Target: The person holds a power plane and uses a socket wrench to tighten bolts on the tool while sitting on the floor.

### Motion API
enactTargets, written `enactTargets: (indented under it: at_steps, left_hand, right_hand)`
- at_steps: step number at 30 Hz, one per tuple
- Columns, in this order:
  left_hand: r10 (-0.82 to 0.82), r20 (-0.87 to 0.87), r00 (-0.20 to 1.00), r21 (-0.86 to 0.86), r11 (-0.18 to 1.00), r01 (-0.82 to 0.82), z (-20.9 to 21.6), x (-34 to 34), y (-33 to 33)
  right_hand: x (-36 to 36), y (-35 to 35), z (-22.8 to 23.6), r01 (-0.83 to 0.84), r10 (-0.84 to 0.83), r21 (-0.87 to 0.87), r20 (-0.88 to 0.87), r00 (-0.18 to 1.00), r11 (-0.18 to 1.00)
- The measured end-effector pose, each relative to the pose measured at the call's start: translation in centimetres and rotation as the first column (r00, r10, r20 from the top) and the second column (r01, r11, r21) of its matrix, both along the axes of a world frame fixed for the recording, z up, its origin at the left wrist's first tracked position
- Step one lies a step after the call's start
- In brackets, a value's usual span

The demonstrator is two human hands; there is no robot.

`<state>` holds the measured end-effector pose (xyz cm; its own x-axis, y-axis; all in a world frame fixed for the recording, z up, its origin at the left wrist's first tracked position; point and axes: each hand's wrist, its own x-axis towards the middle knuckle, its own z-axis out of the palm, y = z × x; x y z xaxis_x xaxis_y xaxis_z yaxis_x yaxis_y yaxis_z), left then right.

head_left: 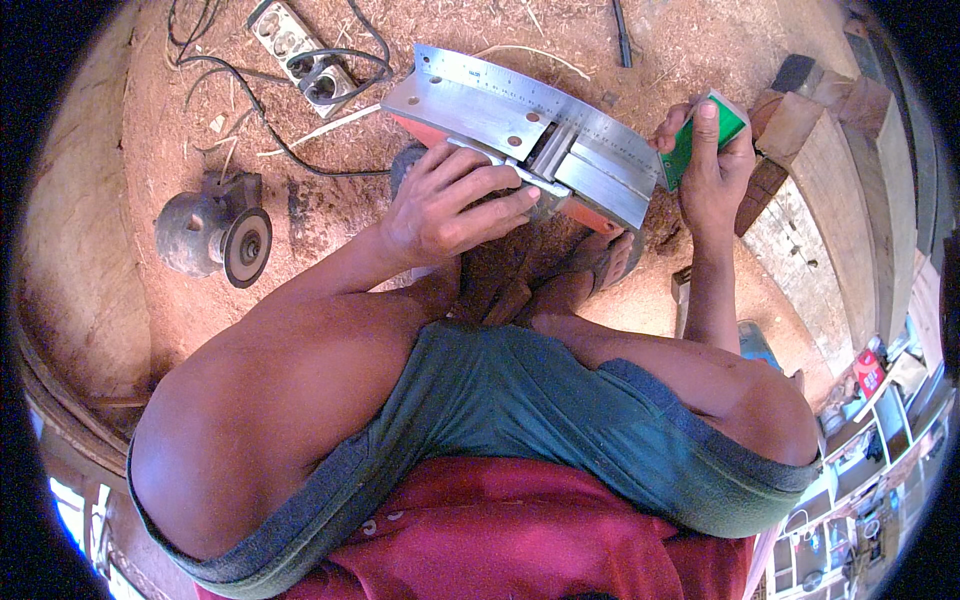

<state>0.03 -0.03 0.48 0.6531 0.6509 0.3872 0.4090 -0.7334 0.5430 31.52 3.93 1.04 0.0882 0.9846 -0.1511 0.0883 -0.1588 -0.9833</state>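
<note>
An upturned electric planer lies across the space between my feet, its bright metal sole facing up and orange body below. A metal strip with ruler marks runs along its far edge, and a cutter slot crosses the middle. My left hand is closed on the planer's near side, fingers bent beside the slot. Off the planer's right end, my right hand holds up a small flat green piece with a pale edge, thumb across its face. What the green piece is, I cannot make out.
An angle grinder lies on the sawdust-covered ground at the left. Beyond it are a white power strip and looped black cable. Thick wooden beams stand at the right. A dark rod lies at the far side.
</note>
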Motion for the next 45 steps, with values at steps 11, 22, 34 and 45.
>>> enactTargets:
  at_steps: [11, 22, 34, 45]
  left_hand:
    - [-0.008, -0.02, 1.0, 0.002, 1.0, 0.008, 0.29, -0.01, 0.08]
    - [-0.017, -0.016, 1.0, 0.002, 1.0, 0.017, -0.06, -0.13, -0.03]
    - [-0.019, -0.027, 0.999, -0.009, 1.0, 0.019, 0.15, -0.15, -0.1]
    - [-0.025, -0.02, 0.999, 0.011, 1.0, 0.026, 0.11, -0.11, 0.04]
  right_hand:
    - [-0.05, -0.07, 0.16, 0.003, -0.002, -0.007, 0.015, 1.0, 1.0]
    - [0.02, -0.07, 0.11, -0.02, 0.02, 0.02, -0.016, 1.0, 1.0]
    - [-0.3, -0.06, 0.22, -0.014, 0.015, 0.041, -0.024, 1.0, 0.999]
    - [-0.19, -0.11, 0.22, 0.004, -0.004, 0.012, 0.001, 1.0, 1.0]
